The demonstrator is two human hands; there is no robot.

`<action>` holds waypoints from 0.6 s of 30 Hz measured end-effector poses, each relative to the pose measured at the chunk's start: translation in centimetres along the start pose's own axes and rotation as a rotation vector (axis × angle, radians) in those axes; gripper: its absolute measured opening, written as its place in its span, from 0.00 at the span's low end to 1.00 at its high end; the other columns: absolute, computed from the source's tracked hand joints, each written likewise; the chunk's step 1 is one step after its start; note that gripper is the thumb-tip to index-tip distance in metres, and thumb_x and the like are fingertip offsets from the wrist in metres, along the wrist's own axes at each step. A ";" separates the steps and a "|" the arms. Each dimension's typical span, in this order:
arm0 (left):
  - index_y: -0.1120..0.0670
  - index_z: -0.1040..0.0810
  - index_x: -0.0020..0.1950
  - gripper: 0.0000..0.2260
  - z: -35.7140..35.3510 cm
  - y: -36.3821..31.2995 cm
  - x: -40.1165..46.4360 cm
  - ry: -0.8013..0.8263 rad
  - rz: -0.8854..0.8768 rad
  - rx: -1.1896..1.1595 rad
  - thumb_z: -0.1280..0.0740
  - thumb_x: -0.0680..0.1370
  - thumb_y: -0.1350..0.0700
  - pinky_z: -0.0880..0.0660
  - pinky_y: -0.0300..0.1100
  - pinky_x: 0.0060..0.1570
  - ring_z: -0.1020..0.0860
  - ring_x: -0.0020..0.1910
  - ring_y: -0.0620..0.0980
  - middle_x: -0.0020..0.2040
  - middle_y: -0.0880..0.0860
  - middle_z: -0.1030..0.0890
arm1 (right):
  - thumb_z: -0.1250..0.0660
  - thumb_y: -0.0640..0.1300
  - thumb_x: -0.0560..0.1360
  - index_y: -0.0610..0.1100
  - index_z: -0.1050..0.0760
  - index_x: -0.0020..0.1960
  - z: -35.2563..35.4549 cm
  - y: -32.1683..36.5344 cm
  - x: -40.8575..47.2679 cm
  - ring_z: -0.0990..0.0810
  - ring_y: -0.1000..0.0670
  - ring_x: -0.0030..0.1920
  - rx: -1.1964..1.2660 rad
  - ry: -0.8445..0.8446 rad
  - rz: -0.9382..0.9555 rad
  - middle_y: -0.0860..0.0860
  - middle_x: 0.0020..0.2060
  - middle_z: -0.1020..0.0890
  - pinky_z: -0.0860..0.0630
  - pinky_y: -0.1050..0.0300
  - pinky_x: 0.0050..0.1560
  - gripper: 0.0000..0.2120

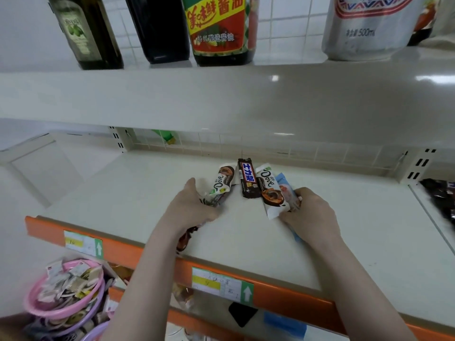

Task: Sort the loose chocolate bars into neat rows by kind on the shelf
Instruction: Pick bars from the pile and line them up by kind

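Head view: left hand (pixel 194 207) is gripping Dove bars (pixel 221 182), right hand (pixel 311 212) is gripping a Dove and blue bar (pixel 286 190), mid-shelf (pixel 123 193); Snickers bar (pixel 248 178) is lying between. Pink basket (pixel 64 291) below the shelf's front edge is holding loose packets.

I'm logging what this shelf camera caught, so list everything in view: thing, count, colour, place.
Dove bars: two plainly seen, white and brown; one by each hand, mid shelf.
Snickers bar: one, dark brown with a blue logo, lying free between the Dove bars.
Light blue bar: one, under the right-side Dove bar.
Dark wrappers: count unclear, under the left hand.
Shelf: one, cream with an orange front edge.
Price labels: two, white, yellow and green, on that edge.
Bottles: three, dark, upper shelf left.
Can: one, silver, upper shelf right.
Baskets: pink and lilac, filled with sachets, lower left.
Left hand: grips bars.
Right hand: grips bars.
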State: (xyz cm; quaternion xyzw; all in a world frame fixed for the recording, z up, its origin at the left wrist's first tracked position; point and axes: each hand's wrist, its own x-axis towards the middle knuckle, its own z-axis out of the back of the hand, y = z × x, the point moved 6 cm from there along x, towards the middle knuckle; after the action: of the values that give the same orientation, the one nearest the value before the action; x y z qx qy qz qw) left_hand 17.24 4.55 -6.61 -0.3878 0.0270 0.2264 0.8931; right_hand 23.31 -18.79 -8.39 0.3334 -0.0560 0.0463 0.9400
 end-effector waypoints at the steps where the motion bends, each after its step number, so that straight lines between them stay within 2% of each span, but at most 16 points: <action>1: 0.54 0.40 0.68 0.35 0.3 0.0 0.0 -0.010 -0.003 0.016 0.32 0.62 0.55 0.27 0.44 0.44 0.23 0.48 0.54 0.49 0.56 0.23 | 0.39 0.54 0.74 0.43 0.30 0.50 -0.1 0.0 0.0 0.23 0.41 0.44 -0.005 -0.002 0.001 0.46 0.41 0.21 0.32 0.55 0.39 0.14; 3: 0.56 0.36 0.60 0.26 0.2 0.0 0.1 -0.053 0.013 0.113 0.32 0.65 0.53 0.29 0.45 0.44 0.25 0.53 0.57 0.53 0.57 0.25 | 0.39 0.54 0.74 0.44 0.30 0.48 -0.2 0.1 0.1 0.23 0.41 0.43 -0.014 0.002 0.005 0.45 0.39 0.20 0.32 0.54 0.38 0.13; 5: 0.58 0.35 0.58 0.24 -0.4 0.1 0.3 -0.116 0.026 0.235 0.30 0.67 0.51 0.30 0.45 0.48 0.27 0.57 0.58 0.57 0.58 0.27 | 0.41 0.55 0.74 0.44 0.31 0.47 -0.2 0.2 0.0 0.24 0.42 0.42 -0.013 0.003 0.013 0.44 0.35 0.20 0.32 0.53 0.38 0.14; 7: 0.59 0.34 0.58 0.31 -0.9 0.6 0.7 -0.155 0.052 0.236 0.27 0.64 0.45 0.29 0.45 0.50 0.26 0.56 0.57 0.56 0.57 0.25 | 0.43 0.56 0.75 0.44 0.31 0.46 -0.2 0.3 -0.1 0.24 0.42 0.41 -0.008 -0.003 0.020 0.44 0.33 0.21 0.32 0.53 0.37 0.15; 9: 0.61 0.32 0.56 0.37 -1.2 0.7 0.9 -0.136 0.057 0.191 0.25 0.59 0.37 0.27 0.44 0.48 0.22 0.51 0.54 0.50 0.55 0.21 | 0.44 0.57 0.76 0.44 0.31 0.45 -0.2 0.4 -0.2 0.23 0.42 0.41 0.000 -0.004 0.023 0.45 0.30 0.23 0.30 0.53 0.38 0.16; 11: 0.62 0.31 0.56 0.39 -1.4 0.4 1.0 -0.094 0.034 0.167 0.26 0.59 0.34 0.26 0.42 0.46 0.22 0.44 0.50 0.42 0.51 0.21 | 0.47 0.58 0.77 0.44 0.31 0.45 -0.2 0.4 -0.3 0.23 0.42 0.40 0.009 -0.011 0.025 0.46 0.29 0.23 0.29 0.53 0.38 0.18; 13: 0.59 0.31 0.54 0.33 -1.6 -0.2 0.6 -0.072 -0.004 0.210 0.27 0.63 0.35 0.30 0.41 0.44 0.27 0.44 0.49 0.43 0.48 0.27 | 0.49 0.58 0.77 0.44 0.31 0.46 0.0 0.5 -0.3 0.23 0.43 0.39 0.015 -0.019 0.026 0.46 0.30 0.22 0.30 0.53 0.37 0.19; 15: 0.51 0.33 0.41 0.20 -1.8 -1.1 -0.1 -0.064 -0.056 0.268 0.27 0.66 0.40 0.34 0.39 0.43 0.30 0.44 0.48 0.39 0.45 0.31 | 0.49 0.58 0.78 0.44 0.31 0.46 0.1 0.6 -0.3 0.23 0.42 0.39 0.017 -0.021 0.026 0.45 0.31 0.22 0.30 0.53 0.37 0.18; 16: 0.49 0.37 0.37 0.20 -1.9 -1.5 -0.4 -0.058 -0.067 0.283 0.27 0.67 0.42 0.34 0.39 0.42 0.30 0.44 0.48 0.37 0.44 0.33 | 0.49 0.57 0.78 0.44 0.31 0.46 0.1 0.6 -0.4 0.22 0.42 0.39 0.016 -0.020 0.025 0.45 0.31 0.21 0.30 0.53 0.37 0.18; 18: 0.52 0.37 0.37 0.21 -2.4 -2.2 -0.8 -0.075 -0.082 0.298 0.26 0.67 0.44 0.34 0.39 0.42 0.29 0.43 0.49 0.36 0.45 0.32 | 0.50 0.58 0.78 0.43 0.31 0.45 0.1 0.6 -0.4 0.22 0.42 0.39 0.014 -0.016 0.021 0.44 0.31 0.21 0.29 0.53 0.38 0.19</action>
State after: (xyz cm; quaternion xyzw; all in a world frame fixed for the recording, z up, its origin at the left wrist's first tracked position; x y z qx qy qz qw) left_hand 17.78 1.26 -6.59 -0.2430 0.0113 0.1977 0.9496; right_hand 22.82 -18.42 -7.97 0.3398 -0.0667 0.0540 0.9366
